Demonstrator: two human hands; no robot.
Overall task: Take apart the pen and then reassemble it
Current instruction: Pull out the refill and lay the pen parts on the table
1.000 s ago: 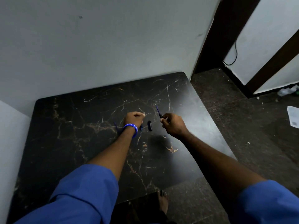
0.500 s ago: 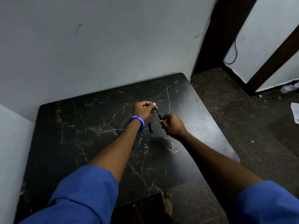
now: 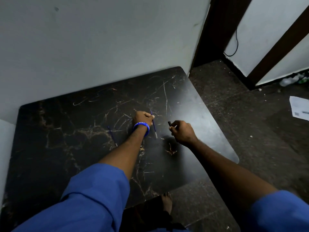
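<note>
- Head view: a dark marbled table (image 3: 70,131) is seen from above, set against a pale wall (image 3: 100,39).
- The left hand (image 3: 142,118) is closed in a fist over the table, and a thin blue refill (image 3: 153,123) is pinched in it; the refill slants down past the wrist, its pale tip near the tabletop.
- A blue wristband (image 3: 142,127) is worn on the left wrist.
- The right hand (image 3: 183,131) is curled shut around a dark pen barrel (image 3: 169,124), whose open end sticks out above the fingers (image 3: 173,128).
- The two hands are held near each other but apart, and the refill and barrel are not touching.
- A second blue refill (image 3: 112,136) is laid on the table to the left of the left forearm, well clear of both hands.
- Whether the held refill's tip touches the table cannot be told, as the frame is dim.
- Blue sleeves (image 3: 93,195) are seen on both arms at the bottom edge.
- A bare foot (image 3: 167,204) is seen on the dark floor (image 3: 242,114) beyond the table's near edge.
- A white paper (image 3: 300,110) is lying on the floor at far right.
</note>
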